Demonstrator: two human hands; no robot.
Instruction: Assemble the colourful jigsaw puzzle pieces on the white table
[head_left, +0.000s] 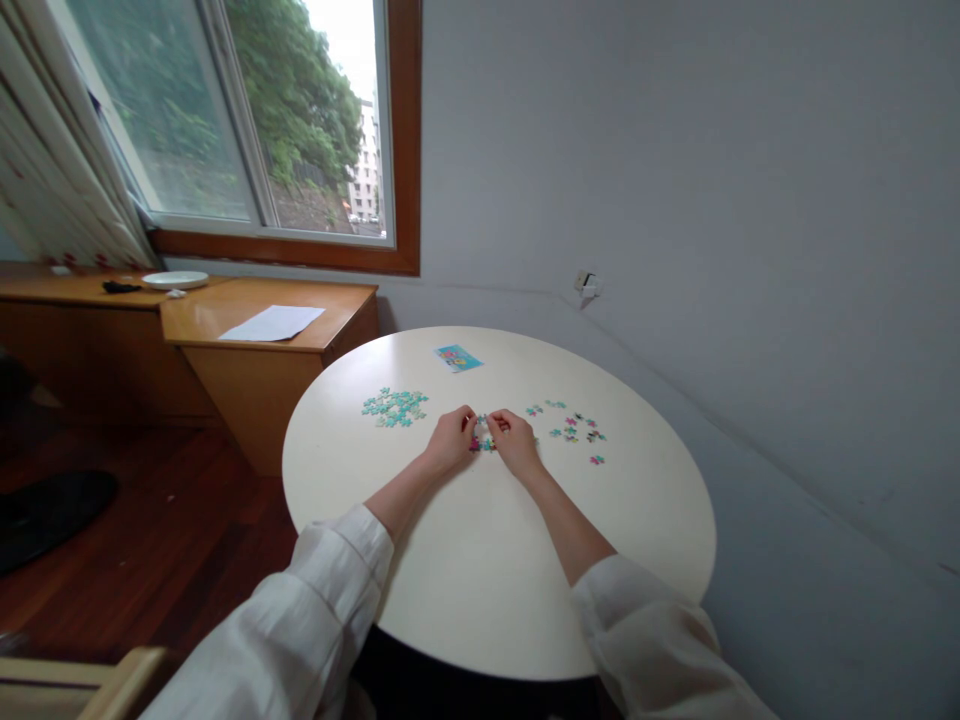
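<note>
At mid-frame on the bench (pixel 480 570), the left hand (pixel 450 440) and right hand (pixel 517 445) pinch a small joined cluster of pieces (pixel 482 438) lying flat between them, seemingly light, thin, stiff card, probably best gripped by its edges.

- A small blue card (pixel 457 358) lies on the round white counter (pixel 480 590).
- A white paper (pixel 271 323) lies on a wooden counter (pixel 346 305) under the window (pixel 300 130).
- A white plate (pixel 175 280) sits farther left, near a small black thing (pixel 120 287).
</note>
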